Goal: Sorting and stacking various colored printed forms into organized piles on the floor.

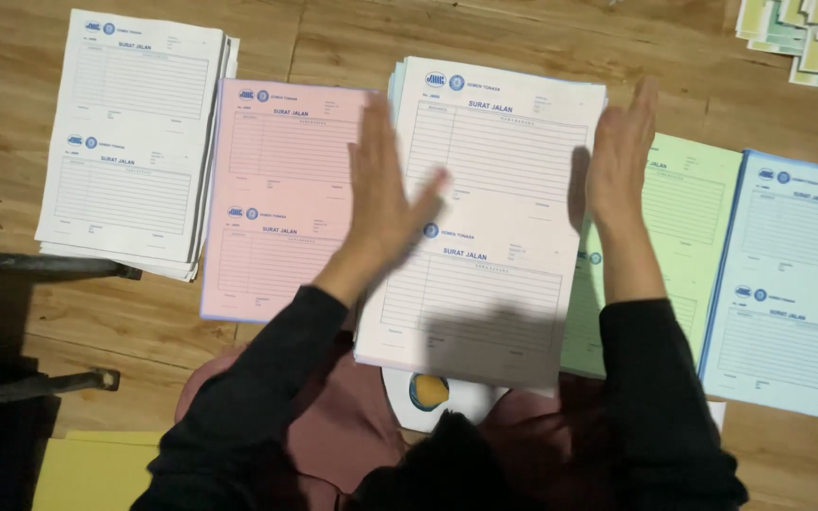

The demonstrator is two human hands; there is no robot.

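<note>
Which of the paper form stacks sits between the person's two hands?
The white-topped stack of printed forms in the middle, flanked by the left hand and right hand; the pink, green and blue stacks lie outside the hands.

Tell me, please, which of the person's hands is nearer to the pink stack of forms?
Left. The left hand hovers at the pink stack's right edge, overlapping it. The right hand is on the far side of the middle white stack, next to the green stack.
</note>
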